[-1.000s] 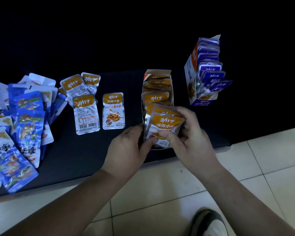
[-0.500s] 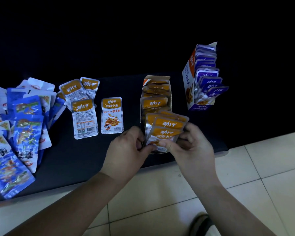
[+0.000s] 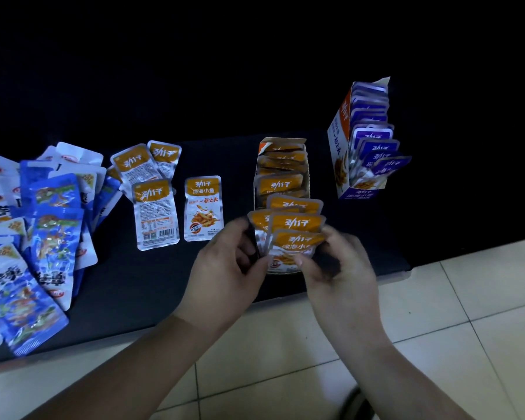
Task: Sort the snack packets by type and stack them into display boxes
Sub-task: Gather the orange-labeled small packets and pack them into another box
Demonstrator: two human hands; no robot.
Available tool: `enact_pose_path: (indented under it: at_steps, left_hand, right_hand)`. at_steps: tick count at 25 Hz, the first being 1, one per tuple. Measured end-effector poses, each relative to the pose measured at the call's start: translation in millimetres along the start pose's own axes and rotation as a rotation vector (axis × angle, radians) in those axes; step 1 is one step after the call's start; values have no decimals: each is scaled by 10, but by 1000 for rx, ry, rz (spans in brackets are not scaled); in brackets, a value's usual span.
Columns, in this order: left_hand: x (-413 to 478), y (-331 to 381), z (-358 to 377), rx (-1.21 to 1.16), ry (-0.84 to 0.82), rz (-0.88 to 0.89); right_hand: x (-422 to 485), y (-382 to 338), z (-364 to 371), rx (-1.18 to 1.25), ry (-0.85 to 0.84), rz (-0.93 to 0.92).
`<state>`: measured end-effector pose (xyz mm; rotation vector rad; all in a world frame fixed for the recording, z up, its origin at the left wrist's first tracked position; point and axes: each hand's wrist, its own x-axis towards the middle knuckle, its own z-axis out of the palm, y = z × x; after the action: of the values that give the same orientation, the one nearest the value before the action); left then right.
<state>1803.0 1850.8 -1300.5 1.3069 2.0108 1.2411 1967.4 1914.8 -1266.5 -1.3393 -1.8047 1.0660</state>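
Orange snack packets point(image 3: 294, 228), a small fan of them, sit right at the near end of the orange display box point(image 3: 308, 177), and both hands are on them. The left hand point(image 3: 228, 268) curls its fingers round the fan's left edge, and the right hand point(image 3: 343, 268) pinches the front packet from the right. Whether the fan rests on the box floor, I cannot tell. Glossy foil pouches, these: flat, rectangular, rounded corners, an orange band on top and silver below. Behind the fan the box is a low open cardboard tray holding a row of the same orange pouches, leaning one on another toward its back flap. Off to the right and farther back stands the purple display box point(image 3: 340, 147), a taller cardboard one with a white-and-orange side wall. It is packed with purple packets point(image 3: 373, 137) in a row, the nearest tipping out over its open front. Left of the orange box, several loose orange packets point(image 3: 155, 213) lie flat on the black tabletop point(image 3: 128, 283), one face-up and others showing printed backs. At far left sits a heap of blue packets point(image 3: 49, 231), shiny, crinkled and overlapping, with white ones among them. Pale glossy floor tiles point(image 3: 467, 313) run along the table's near edge.
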Motion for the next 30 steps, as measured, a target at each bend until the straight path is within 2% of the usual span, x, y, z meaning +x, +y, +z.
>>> enact_pose_path:
  at_steps: [6,10,13,18,22,24,27,30]
  left_hand:
    - [-39,26,28,72,-4,111]
    - [-51,62,15,106,-24,161]
    - [-84,28,28,192,-39,214]
    - [-72,72,-108,54,-22,157]
    - [-29,146,-171,-67,-129,278]
    - [18,123,-143,-71,-103,263]
    - [15,68,-53,-111,-25,253]
    - [13,37,31,-202,1,211]
  right_hand:
    - [-36,-51,-18,115,-80,56]
    - [-13,-118,-69,195,-226,-52]
    - [-27,-141,7,172,-243,-63]
    - [24,20,-73,-14,-208,-196]
    - [137,-20,-190,-106,-355,-277]
    - [174,-2,-219,-156,-379,-313]
    - [160,108,-194,-155,-336,-279]
    - [127,181,-99,-30,-353,-184]
